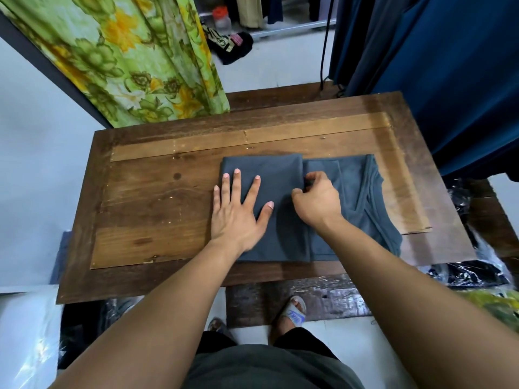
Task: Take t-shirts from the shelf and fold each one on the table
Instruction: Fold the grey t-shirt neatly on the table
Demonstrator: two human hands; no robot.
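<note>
1. We look down on a dark wooden table (157, 209) with a paler inset panel; the varnish is worn and scuffed.
2. A green and yellow floral curtain (134, 57) hangs at the far left corner of the table. Dark blue cloth (449, 80) hangs at the far right.
3. On the pale floor beyond the table we note a dark heap of clothes (236, 46) and a clear jar with an orange lid (222, 19).
4. Plastic-wrapped dark items (471, 270) lie low beside the table's right edge.
5. A grey t-shirt (283, 175), partly folded, lies flat on the right half of the table; its neckline faces right.
6. The left hand (238, 209) rests flat, fingers spread and straight, pressing on the folded left part of the shirt.
7. The right hand (317, 197) is curled, fingers pinching the edge of the fold at the shirt's middle, just beside the left hand.
8. Below the table edge: a foot in a grey slide sandal (293, 314).
</note>
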